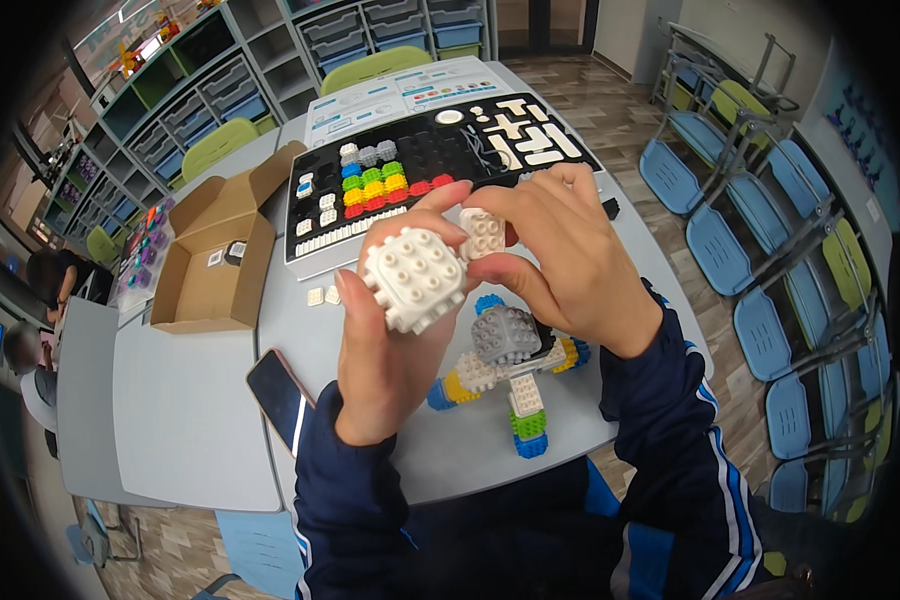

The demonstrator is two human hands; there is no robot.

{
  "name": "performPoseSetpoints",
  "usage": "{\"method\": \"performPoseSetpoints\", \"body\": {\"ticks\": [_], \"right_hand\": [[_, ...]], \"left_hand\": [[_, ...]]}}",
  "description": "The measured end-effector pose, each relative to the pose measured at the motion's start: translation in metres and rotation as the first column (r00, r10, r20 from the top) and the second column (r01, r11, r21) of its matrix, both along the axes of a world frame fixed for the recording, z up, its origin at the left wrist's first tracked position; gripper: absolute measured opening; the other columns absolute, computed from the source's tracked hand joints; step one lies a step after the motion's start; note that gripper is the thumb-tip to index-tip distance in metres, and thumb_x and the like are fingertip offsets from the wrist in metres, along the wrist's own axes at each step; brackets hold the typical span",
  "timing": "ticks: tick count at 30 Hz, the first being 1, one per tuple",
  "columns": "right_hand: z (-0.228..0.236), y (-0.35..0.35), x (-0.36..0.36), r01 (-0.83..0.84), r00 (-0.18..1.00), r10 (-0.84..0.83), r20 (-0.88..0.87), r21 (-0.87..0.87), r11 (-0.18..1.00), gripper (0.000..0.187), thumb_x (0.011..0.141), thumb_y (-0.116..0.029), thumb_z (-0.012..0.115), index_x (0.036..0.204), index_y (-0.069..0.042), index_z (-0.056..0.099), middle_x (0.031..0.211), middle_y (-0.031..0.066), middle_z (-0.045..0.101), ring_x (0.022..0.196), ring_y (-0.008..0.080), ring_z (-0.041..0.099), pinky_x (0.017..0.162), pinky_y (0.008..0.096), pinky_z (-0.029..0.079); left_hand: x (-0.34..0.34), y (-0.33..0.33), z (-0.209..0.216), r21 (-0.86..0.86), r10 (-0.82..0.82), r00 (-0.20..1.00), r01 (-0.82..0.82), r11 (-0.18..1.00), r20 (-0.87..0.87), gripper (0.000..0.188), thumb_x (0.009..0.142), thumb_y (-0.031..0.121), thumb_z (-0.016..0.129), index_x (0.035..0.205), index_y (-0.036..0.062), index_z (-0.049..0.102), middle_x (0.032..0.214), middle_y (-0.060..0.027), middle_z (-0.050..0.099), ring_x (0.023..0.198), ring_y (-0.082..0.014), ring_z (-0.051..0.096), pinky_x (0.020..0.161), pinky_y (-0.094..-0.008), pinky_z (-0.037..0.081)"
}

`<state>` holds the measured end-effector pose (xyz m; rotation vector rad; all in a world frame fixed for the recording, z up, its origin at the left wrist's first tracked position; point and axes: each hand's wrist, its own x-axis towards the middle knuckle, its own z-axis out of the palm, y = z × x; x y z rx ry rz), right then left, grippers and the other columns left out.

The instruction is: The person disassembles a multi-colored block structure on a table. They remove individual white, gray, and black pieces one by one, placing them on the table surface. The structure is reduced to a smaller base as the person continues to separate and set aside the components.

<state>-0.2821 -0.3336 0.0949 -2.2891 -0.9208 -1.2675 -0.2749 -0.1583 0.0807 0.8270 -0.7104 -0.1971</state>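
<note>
From my remote seat I saw the left hand (388, 365) curled around a white studded cube block (416, 278), its knobbly face turned up. The right hand (582, 252) pinched a small white studded brick (484, 233) between thumb and fingers, just beside the cube (whether the two touched, I couldn't tell). Both pieces were raised above the desk (452, 458), where a gray-centred studded model (507, 335) with colourful limbs sat below the hands. A smartphone (273, 388) lay leftward; an open cardboard box (206, 302) and a black block tray (438, 152) stood beyond.
</note>
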Motion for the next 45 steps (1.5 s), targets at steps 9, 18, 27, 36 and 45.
{"method": "performPoseSetpoints", "body": {"ticks": [9,18,27,36,45], "right_hand": [[0.007,-0.003,-0.011,0.090,0.995,-0.093,-0.039,-0.091,0.992,0.045,0.073,-0.029,0.074,0.108,-0.004,0.062,0.074,0.0023,0.053,0.072,0.0186,0.051,0.079,0.0370,0.035],[0.016,0.005,-0.017,-0.027,0.997,0.027,0.074,-0.010,1.000,0.059,0.058,-0.016,0.079,0.115,-0.010,0.066,0.098,0.0051,0.062,0.088,0.0217,0.054,0.081,0.0347,0.039],[0.019,-0.029,-0.009,-0.081,0.992,0.108,-0.067,0.319,0.944,0.045,0.071,-0.014,0.078,0.113,-0.007,0.064,0.105,0.0108,0.065,0.093,0.0232,0.062,0.080,0.0318,0.049],[-0.021,-0.138,0.048,0.469,0.755,-0.284,-0.591,0.185,0.864,0.045,0.067,-0.008,0.076,0.110,-0.005,0.063,0.102,0.0121,0.066,0.092,0.0237,0.062,0.082,0.0337,0.049],[-0.054,-0.157,0.068,0.389,0.532,-0.275,-0.801,-0.057,0.919,0.047,0.056,-0.002,0.079,0.102,-0.004,0.069,0.097,0.0115,0.066,0.093,0.0242,0.061,0.082,0.0343,0.049]], "left_hand": [[-0.010,0.000,0.006,0.189,0.006,1.000,-0.009,0.982,0.020,0.060,0.101,0.045,0.033,0.139,-0.0027,0.034,0.131,-0.0154,0.048,0.119,-0.0213,0.049,0.102,-0.0347,0.035],[-0.011,0.001,0.008,0.282,0.075,0.997,-0.079,0.956,0.026,0.061,0.103,0.043,0.027,0.130,-0.0081,0.044,0.129,-0.0171,0.052,0.119,-0.0251,0.052,0.101,-0.0378,0.039],[0.030,0.031,0.008,0.241,0.459,0.786,-0.581,0.777,0.415,0.027,0.096,0.011,0.053,0.117,-0.0031,0.062,0.125,-0.0129,0.056,0.118,-0.0203,0.052,0.104,-0.0327,0.037],[0.126,0.136,-0.045,0.611,0.575,0.665,-0.721,0.327,0.477,0.024,0.082,-0.009,0.061,0.104,-0.0030,0.067,0.091,-0.0085,0.068,0.078,-0.0142,0.064,0.070,-0.0251,0.049],[0.166,0.196,-0.104,0.872,0.411,0.781,-0.482,-0.081,0.470,0.033,0.060,-0.011,0.075,0.091,-0.0014,0.070,0.070,-0.0007,0.057,0.065,-0.0114,0.053,0.060,-0.0261,0.045]]}}
